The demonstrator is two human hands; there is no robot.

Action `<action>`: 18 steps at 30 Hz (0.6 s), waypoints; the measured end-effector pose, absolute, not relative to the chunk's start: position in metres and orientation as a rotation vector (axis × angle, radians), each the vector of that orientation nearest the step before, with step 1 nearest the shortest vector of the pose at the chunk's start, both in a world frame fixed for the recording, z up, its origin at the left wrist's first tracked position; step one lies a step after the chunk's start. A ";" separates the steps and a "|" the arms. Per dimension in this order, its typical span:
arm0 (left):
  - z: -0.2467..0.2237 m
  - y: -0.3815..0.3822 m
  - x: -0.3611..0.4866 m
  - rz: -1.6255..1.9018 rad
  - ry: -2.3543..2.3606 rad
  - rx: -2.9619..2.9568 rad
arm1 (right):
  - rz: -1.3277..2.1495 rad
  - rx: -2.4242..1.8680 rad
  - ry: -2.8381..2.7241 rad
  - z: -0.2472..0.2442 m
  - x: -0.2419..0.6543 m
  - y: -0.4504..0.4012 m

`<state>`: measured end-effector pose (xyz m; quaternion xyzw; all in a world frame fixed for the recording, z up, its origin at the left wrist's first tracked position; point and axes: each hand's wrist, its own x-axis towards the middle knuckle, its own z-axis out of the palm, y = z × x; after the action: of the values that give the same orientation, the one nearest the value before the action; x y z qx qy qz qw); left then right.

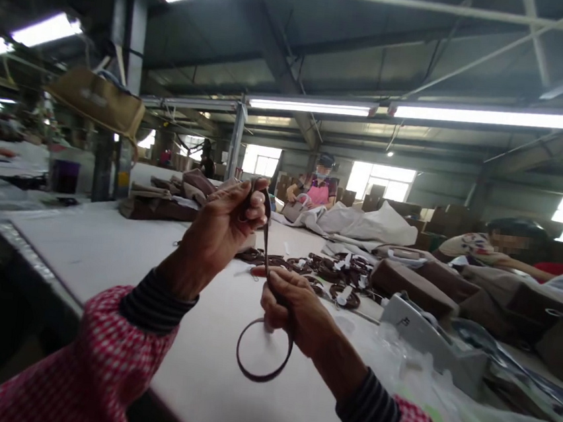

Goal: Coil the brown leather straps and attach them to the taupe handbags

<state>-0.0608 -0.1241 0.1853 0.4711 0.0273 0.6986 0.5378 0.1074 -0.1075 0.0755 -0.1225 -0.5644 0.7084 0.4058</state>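
A dark brown strap runs between my two hands above the white table. My left hand is raised, its fingers closed on the strap's upper end. Lower and to the right, my right hand pinches the same strap. Below my right hand the strap hangs in a round loop. Behind my right hand, several coiled dark straps with white tags lie on the table.
Brown bags and a grey dispenser stand at the right, near clear plastic. Folded brown fabric lies at the back left. A person works across the table; another leaves an arm over bags at right.
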 end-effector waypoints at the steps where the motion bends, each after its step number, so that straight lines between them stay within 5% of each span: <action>1: 0.183 -0.119 -0.063 1.733 0.094 1.162 | 1.835 -0.287 -1.407 0.071 0.104 -0.113; 8: 0.140 -0.092 -0.082 2.001 0.785 2.154 | 2.077 -0.173 -1.530 0.047 0.103 -0.135; 13: 0.117 -0.097 -0.123 1.596 1.024 3.259 | 2.171 -0.262 -1.604 0.042 0.128 -0.136; 18: 0.106 -0.135 -0.155 1.036 0.845 3.623 | 2.110 -0.537 -1.778 0.044 0.176 -0.114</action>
<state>-0.1546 -0.1346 0.1061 0.8780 0.2046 0.2511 -0.3525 0.1756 -0.1141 0.0443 -0.1886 -0.6239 0.7403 0.1647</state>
